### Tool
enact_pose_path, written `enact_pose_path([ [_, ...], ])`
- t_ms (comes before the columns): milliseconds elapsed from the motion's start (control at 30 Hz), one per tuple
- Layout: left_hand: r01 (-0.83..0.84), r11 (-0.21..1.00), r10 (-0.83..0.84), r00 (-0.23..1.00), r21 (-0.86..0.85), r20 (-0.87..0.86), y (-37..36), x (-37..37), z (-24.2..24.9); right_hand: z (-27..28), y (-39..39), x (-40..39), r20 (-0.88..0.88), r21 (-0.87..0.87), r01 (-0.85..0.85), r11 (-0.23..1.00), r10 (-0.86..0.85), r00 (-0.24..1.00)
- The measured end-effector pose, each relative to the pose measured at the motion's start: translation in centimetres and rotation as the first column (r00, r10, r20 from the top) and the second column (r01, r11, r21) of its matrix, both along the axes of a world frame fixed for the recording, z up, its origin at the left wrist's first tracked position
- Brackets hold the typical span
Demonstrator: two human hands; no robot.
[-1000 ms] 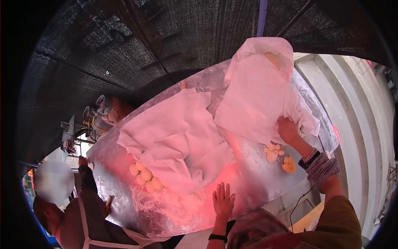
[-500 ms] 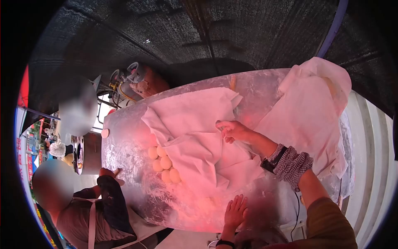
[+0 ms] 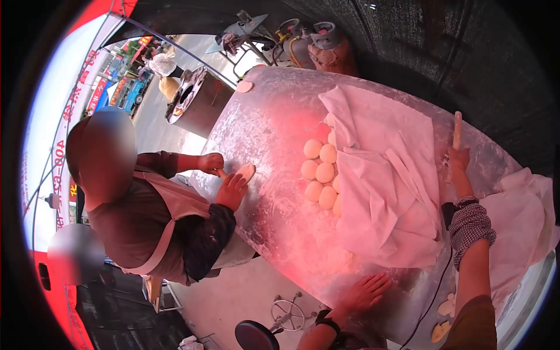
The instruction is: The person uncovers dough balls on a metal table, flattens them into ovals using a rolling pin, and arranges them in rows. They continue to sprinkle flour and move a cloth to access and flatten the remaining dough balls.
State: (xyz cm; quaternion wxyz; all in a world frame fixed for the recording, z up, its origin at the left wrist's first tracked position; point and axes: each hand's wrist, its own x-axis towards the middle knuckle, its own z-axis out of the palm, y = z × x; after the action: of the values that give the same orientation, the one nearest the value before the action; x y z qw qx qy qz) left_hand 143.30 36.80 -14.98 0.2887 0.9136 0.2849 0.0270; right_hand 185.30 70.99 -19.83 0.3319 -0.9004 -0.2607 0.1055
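My left hand [image 3: 366, 293] lies flat near the table's near edge, fingers spread, holding nothing. Stretched out to the far right side, my right hand [image 3: 458, 158] has its fingers round the lower end of a wooden rolling pin [image 3: 458, 129]. Between my hands a light cloth [image 3: 391, 181] lies crumpled on the floury metal table [image 3: 274, 134]. Several round dough balls [image 3: 325, 172] sit along the cloth's left edge, some partly under it.
Across the left end, a co-worker [image 3: 146, 216] handles a flat dough piece [image 3: 247, 172] and a small stick. Another dough disc [image 3: 244, 86] lies at the far corner. Gas cylinders [image 3: 332, 49] stand behind; a second cloth [image 3: 519, 233] and a black cable [image 3: 434, 297] are right.
The view has turned towards the left. My right hand has moved from above the cloth to the rolling pin and taken hold of it. More dough balls show beside the cloth.
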Motion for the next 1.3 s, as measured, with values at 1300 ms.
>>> enact_pose_path([
  [1300,-0.813,0.449,0.849,0.518,0.371,0.107,11.8,-22.2,-4.8,13.2,-29.7,-12.9,0.327,-0.077,-0.009,0.997,0.034,0.944],
])
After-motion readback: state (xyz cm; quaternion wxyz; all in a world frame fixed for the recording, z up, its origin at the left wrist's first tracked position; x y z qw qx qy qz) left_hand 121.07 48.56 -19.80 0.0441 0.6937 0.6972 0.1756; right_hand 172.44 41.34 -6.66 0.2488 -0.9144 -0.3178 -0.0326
